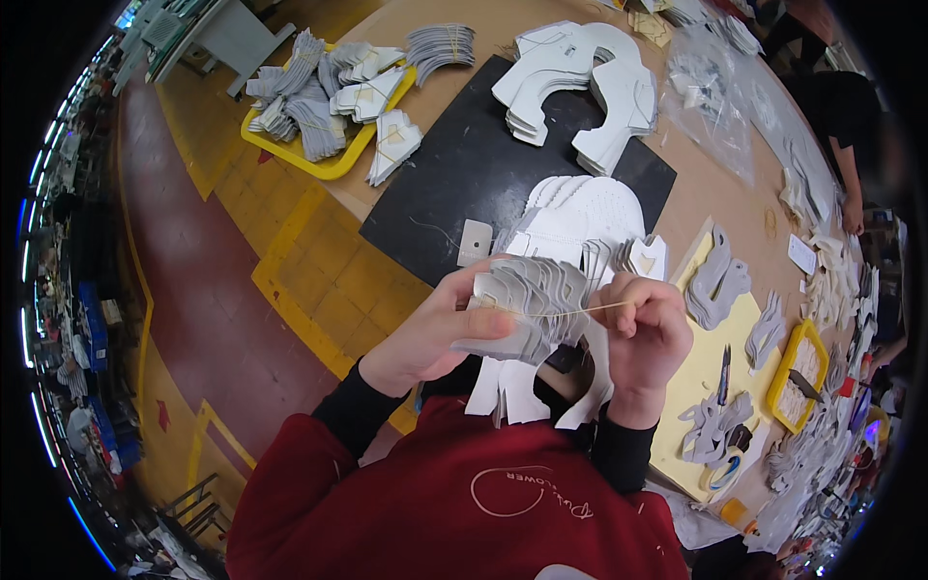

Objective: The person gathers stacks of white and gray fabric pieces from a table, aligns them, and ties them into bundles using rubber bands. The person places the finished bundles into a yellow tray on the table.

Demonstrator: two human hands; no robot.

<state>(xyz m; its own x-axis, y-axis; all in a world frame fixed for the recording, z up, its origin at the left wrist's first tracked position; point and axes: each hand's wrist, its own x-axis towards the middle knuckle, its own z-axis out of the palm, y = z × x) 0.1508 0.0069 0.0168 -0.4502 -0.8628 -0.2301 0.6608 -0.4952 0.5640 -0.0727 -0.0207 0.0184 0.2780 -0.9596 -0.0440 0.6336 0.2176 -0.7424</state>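
My left hand [430,329] grips a fanned stack of thin grey cut pieces [532,280] in front of my chest, its thumb pressed on top. A thin yellow rubber band [578,311] runs across the stack and is pulled taut to the right. Its far end is pinched in the fingers of my right hand [652,329]. Just beyond the hands lies a stack of white perforated shoe-upper pieces [585,208]. More white pieces [512,391] show below the grey stack, partly hidden by it.
A black mat [416,208] lies on the brown table, bearing large curved white stacks [541,77]. At the far left a yellow tray [333,172] holds banded grey and white bundles. To the right are grey pieces [717,280], a tape roll [720,474] and another yellow tray [776,391].
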